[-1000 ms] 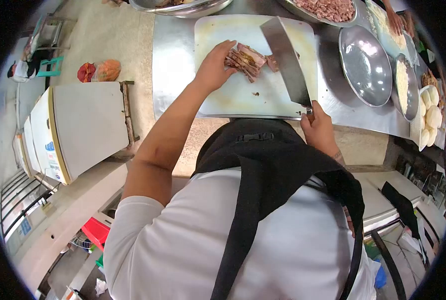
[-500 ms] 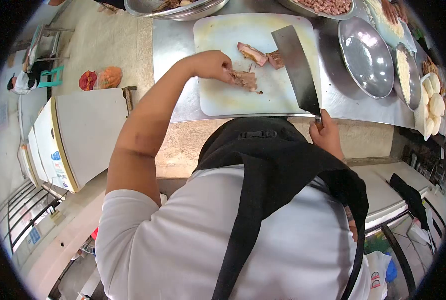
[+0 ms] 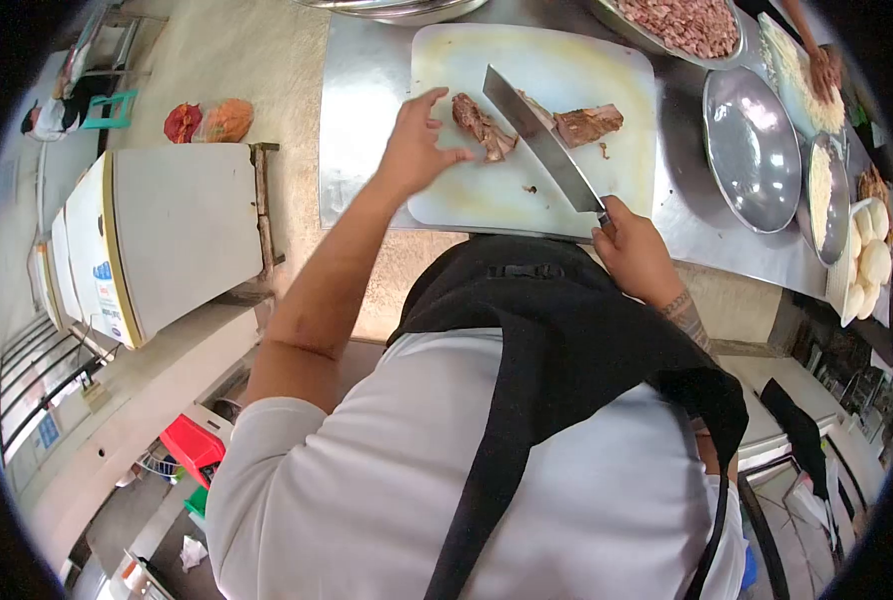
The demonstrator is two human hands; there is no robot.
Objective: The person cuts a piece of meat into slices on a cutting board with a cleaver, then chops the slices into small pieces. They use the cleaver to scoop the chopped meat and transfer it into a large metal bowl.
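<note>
My right hand (image 3: 635,252) is wrapped round the handle of a broad cleaver (image 3: 539,138). Its blade slants up and left over the white cutting board (image 3: 467,200), between two portions of cooked meat. Left of the blade lies a browned, torn-looking piece of meat (image 3: 481,126). My left hand (image 3: 417,145) is open beside that piece, thumb and fingers spread around its left side. On the blade's other side rests a larger chunk of meat (image 3: 589,124), and the blade hides part of the meat behind it. Small scraps dot the board.
A bowl of chopped meat (image 3: 682,25) stands at the back, with an empty steel bowl (image 3: 752,150) to the right. Farther right are a bowl of pale shreds (image 3: 822,195) and a tray of white rounds (image 3: 872,255). Another person's hand (image 3: 824,75) reaches over a tray there.
My left hand has let go of the meat piece and spread its fingers. The cleaver has swung left across the board, between the meat portions. The whole view has shifted slightly.
</note>
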